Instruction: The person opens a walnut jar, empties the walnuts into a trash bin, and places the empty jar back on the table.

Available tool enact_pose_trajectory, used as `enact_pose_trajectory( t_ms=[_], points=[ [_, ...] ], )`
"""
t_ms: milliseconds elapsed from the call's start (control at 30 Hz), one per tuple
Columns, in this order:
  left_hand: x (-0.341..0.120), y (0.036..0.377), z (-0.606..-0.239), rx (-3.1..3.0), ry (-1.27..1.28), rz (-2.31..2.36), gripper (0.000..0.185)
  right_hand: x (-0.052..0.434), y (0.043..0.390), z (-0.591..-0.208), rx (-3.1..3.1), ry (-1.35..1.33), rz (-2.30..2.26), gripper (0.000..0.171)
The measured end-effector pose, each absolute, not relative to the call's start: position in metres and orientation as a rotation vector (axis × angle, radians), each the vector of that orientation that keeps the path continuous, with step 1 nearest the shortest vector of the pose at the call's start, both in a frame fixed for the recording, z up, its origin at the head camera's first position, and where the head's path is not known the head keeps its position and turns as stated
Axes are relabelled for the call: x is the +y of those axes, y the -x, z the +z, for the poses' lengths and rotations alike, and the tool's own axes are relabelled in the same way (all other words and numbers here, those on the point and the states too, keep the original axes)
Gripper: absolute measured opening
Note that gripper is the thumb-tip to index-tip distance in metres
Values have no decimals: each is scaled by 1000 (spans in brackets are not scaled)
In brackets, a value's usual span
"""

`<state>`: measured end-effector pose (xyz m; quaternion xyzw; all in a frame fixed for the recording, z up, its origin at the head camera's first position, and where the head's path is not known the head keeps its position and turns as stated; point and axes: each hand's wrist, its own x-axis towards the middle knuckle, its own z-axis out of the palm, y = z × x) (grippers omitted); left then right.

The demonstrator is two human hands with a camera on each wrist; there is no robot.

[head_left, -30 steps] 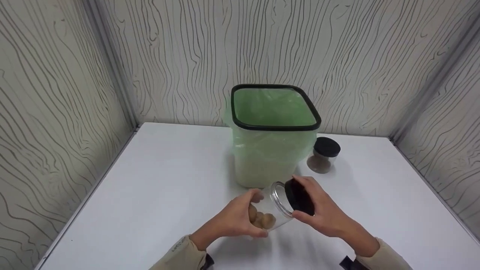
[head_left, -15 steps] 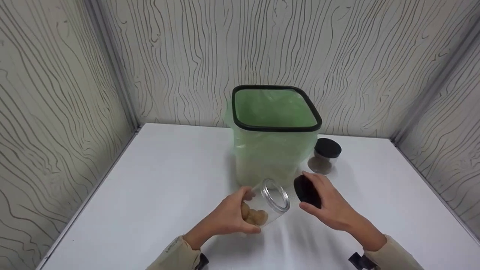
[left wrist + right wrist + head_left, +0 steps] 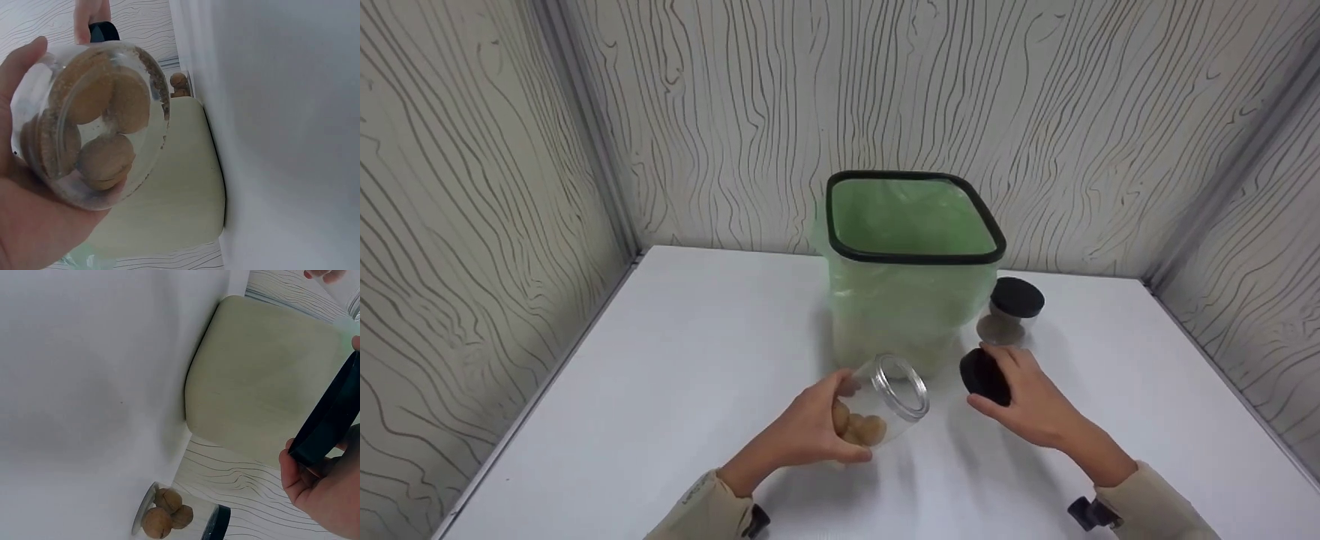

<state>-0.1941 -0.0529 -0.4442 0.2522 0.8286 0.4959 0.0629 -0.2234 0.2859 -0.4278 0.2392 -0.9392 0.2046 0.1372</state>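
Left hand (image 3: 808, 426) gripped clear jar (image 3: 876, 405) of walnuts (image 3: 861, 428), tilted toward two o'clock, likely light, stiff, slick, best held mid-body; right hand (image 3: 1033, 403) pinched black lid (image 3: 984, 377).

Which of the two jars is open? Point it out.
The tilted jar in the left hand: it is uncovered, and the right hand holds a black lid apart from it. The other jar, beside the bin, has its lid on.

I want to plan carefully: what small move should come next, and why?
Probably the right hand should lay its black lid on the table: that lid is clear of the open, tilted jar, which the left hand holds alone.
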Motion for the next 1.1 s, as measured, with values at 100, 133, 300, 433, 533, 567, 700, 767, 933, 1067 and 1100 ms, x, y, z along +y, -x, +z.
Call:
enact_pose_trajectory(
  t_ms=[100,133,300,433,533,567,700,767,933,1067,1100],
  points=[
    [-55,194,-444,2518,-762,1493,94,289,227,-431,-2747,-676,571,75],
    [-55,194,-444,2522,-761,1491,94,291,228,-431,-2757,-667,566,76],
    [-58,195,-443,2521,-772,1493,92,297,235,-437,-2830,-611,528,78],
    [-60,196,-445,2530,-808,1486,91,302,240,-443,-2889,-576,499,80],
    [-61,197,-446,2536,-821,1481,90,305,244,-447,-2908,-574,469,80],
    [-61,197,-447,2537,-820,1479,91,306,245,-449,-2912,-578,456,79],
    [-61,197,-446,2538,-810,1473,91,309,250,-456,-2932,-602,400,75],
    [-60,197,-446,2541,-804,1468,91,310,252,-459,-2943,-614,379,71],
    [-60,197,-445,2539,-792,1464,91,310,255,-466,-2974,-630,353,67],
    [-60,196,-444,2536,-791,1462,89,310,256,-469,-3007,-627,338,69],
    [-60,196,-444,2536,-790,1460,89,310,256,-470,-3018,-625,335,69]
  ],
)
